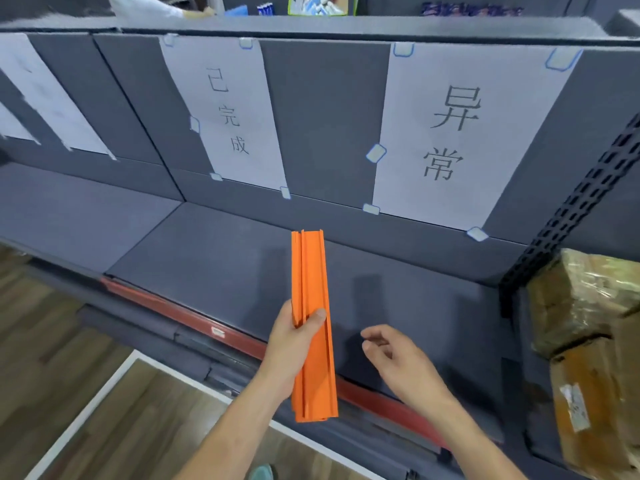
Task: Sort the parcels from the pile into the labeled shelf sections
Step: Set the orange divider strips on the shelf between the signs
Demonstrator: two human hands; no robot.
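My left hand (294, 344) grips a long orange channel-shaped strip (311, 271) near its middle, held lengthwise over the dark grey shelf (214, 258). The strip's far end points at the back panel, between two white paper labels. One label (228, 112) hangs at centre left, the other (450, 133) at the right, both printed with Chinese characters. My right hand (391, 355) hovers just right of the strip with loosely curled fingers, holding nothing. Brown taped parcels (585, 327) are stacked at the right edge, beyond a perforated upright.
A red price rail (194, 313) runs along the shelf's front edge. More white paper labels (52, 98) hang at the far left. Wood-pattern floor (69, 341) lies below left. Another person's sleeve (145, 6) and some goods show above the shelf top.
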